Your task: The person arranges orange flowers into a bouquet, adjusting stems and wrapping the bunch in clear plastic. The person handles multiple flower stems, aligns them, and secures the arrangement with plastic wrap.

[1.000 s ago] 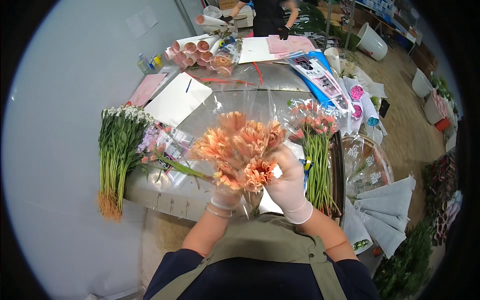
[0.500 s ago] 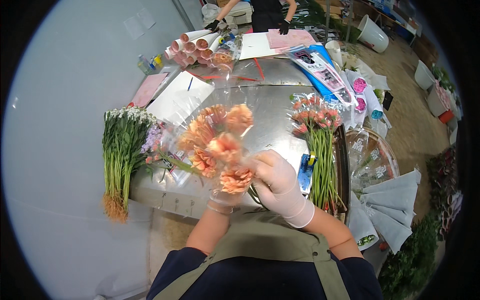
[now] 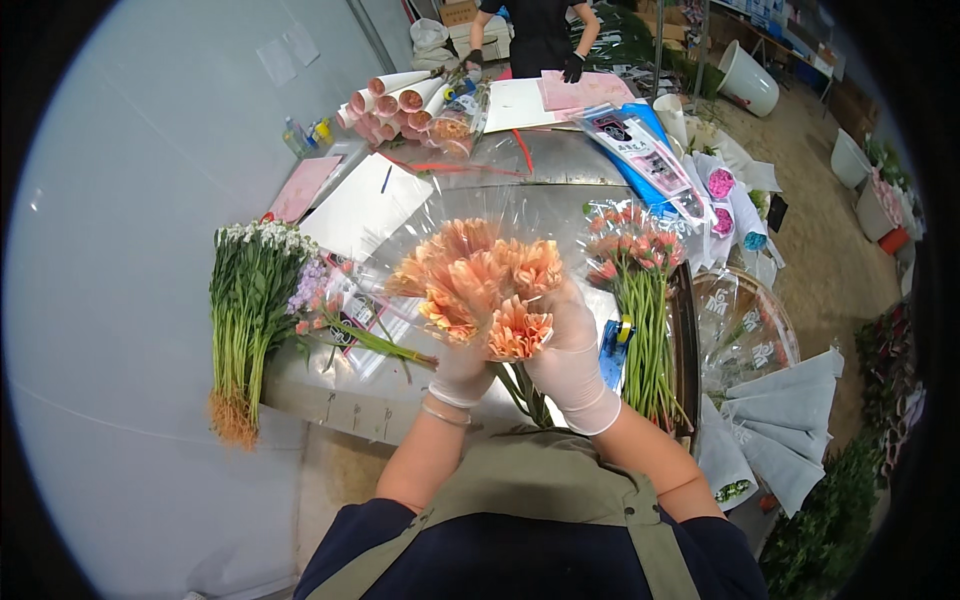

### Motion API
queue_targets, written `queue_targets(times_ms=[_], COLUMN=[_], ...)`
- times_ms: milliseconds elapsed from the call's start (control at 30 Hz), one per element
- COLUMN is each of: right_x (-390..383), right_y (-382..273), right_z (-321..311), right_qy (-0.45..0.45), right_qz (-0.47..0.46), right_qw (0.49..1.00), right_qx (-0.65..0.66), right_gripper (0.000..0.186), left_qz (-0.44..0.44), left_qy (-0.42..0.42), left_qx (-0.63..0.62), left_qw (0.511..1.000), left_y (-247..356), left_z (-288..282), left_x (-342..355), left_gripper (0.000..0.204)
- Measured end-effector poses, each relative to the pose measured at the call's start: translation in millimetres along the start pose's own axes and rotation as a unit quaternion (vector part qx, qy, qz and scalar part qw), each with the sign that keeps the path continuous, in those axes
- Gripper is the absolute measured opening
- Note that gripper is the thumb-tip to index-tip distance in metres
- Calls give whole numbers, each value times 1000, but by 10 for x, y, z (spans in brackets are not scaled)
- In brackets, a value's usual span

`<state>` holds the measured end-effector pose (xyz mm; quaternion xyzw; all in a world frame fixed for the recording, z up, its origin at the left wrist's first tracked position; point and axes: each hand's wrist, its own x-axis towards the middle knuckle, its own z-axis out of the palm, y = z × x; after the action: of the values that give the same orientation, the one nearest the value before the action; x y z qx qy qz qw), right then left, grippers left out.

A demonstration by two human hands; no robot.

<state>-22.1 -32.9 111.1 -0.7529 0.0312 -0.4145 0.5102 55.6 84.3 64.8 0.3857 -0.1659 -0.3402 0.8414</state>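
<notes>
One smooth grey wall (image 3: 140, 300) flanks one silver metal table (image 3: 570, 165); white-gloved left hand (image 3: 463, 375) and white-gloved right hand (image 3: 574, 372) clasp one film-wrapped peach-flowered bouquet (image 3: 482, 285).

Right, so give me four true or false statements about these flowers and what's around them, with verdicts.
1. The left hand and right hand hold the orange flowers. True.
2. The white-flowered bunch lies right of the orange flowers. False: it's to their left.
3. A blue tape dispenser sits beside the pink-flowered bunch. True.
4. The co-worker's hands are bare. False: they wear black gloves.
</notes>
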Motion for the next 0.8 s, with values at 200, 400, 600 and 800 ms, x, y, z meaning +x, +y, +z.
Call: queue_targets(times_ms=[200, 400, 600, 800], right_x=[-100, -1, -7, -22], right_y=[69, -16, -47, -34], right_z=[-33, -48, -52, -163], right_qy=[11, 23, 21, -35], right_qz=[8, -12, 47, 6], right_qw=[1000, 1000, 998, 999], right_qx=[16, 7, 29, 14], right_gripper=[44, 30, 20, 18], left_qz=[113, 122, 112, 233], left_qy=[-34, -16, -95, -72], left_qx=[88, 120, 268, 485], left_qw=[989, 985, 952, 840], left_y=[-111, -63, -100, -72], left_z=[-88, -31, -68, 30], left_x=[42, -22, -130, -84], left_gripper=[36, 42, 68, 62])
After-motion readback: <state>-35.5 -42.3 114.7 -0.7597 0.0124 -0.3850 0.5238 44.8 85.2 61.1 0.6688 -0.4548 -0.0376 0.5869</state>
